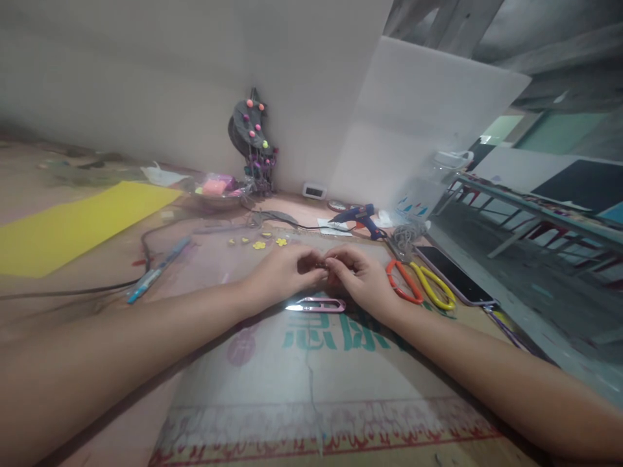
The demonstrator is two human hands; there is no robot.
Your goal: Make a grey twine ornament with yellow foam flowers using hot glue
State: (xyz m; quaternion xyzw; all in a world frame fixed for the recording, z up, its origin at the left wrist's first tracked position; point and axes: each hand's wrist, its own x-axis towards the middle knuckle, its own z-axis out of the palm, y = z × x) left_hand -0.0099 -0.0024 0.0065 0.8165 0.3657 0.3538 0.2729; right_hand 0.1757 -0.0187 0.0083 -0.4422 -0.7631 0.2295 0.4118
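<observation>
My left hand [287,274] and my right hand [354,271] meet above the middle of the table, fingertips pinched close together. Something tiny seems to be between them, but it is too small and blurred to name. Just below lies a pair of thread snips [321,305] with a pink frame. Yellow flower cutouts [259,245] and other small yellow pieces lie beyond my left hand. Scissors with one orange handle [405,283] and one yellow handle [433,287] rest to the right of my right hand.
Behind my hands are a blue glue gun [357,217], grey yarn [409,235] and a bowl [221,198]. A phone [452,274] lies near the right edge. Yellow sheet [82,227] and a blue pen [158,271] are left. A grey moon-shaped decoration [248,130] stands at the back.
</observation>
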